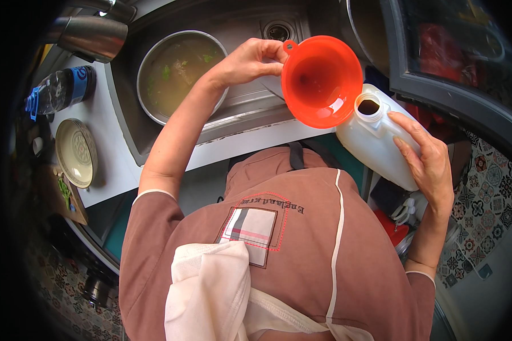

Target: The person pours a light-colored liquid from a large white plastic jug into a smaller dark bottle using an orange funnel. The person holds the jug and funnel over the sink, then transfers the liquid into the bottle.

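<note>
My left hand (pixel 254 62) pinches the rim of a red plastic funnel (pixel 320 83) near its small hanging tab. The funnel's wide mouth faces me, and its spout is out of sight. My right hand (pixel 429 157) grips a white translucent plastic jug (pixel 373 140) from the side. The jug is tilted, its uncapped neck pointing up beside the funnel's lower right rim. A dark opening shows inside the neck; how full the jug is I cannot tell. Whether funnel and jug touch is unclear.
The steel sink (pixel 256 113) holds a metal basin (pixel 143 100) of cloudy liquid with green bits. On the counter (pixel 113 170) are a plastic bottle (pixel 64 91) and a patterned bowl (pixel 79 149), near a cutting board (pixel 79 204). A dark-framed glass panel (pixel 456 85) juts in at right.
</note>
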